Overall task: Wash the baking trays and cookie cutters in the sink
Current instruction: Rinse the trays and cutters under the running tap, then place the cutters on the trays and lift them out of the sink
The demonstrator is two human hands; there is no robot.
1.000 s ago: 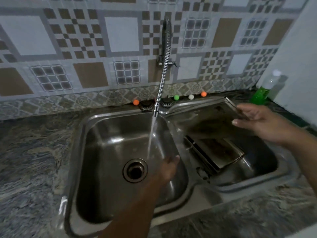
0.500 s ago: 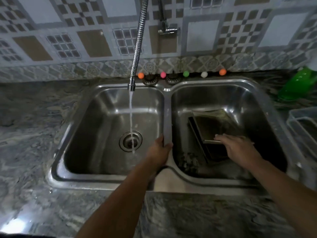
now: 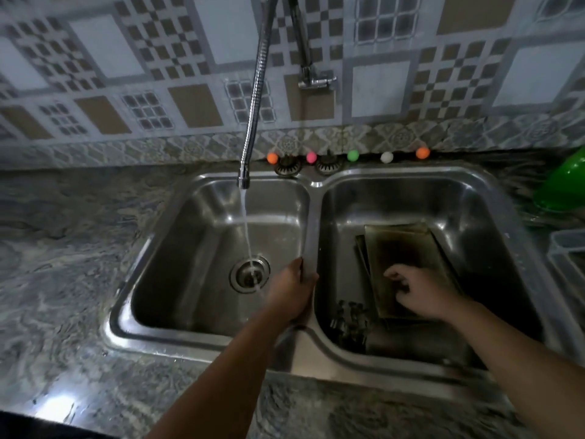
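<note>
Down in the right basin of the double sink [image 3: 316, 185], the stacked baking trays [image 3: 408, 258] lie flat, with my right hand [image 3: 421, 291] resting on the top one, fingers curled against its surface without clearly gripping. Dark cookie cutters [image 3: 349, 315] sit in a heap just left of the trays. My left hand [image 3: 292, 293] grips the divider between the basins. Water from the flexible tap [image 3: 253, 122] runs into the left basin's drain [image 3: 250, 275].

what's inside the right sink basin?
Stacked baking trays with the right hand on the top one, and small dark cookie cutters beside them. The drain is not visible.
</note>
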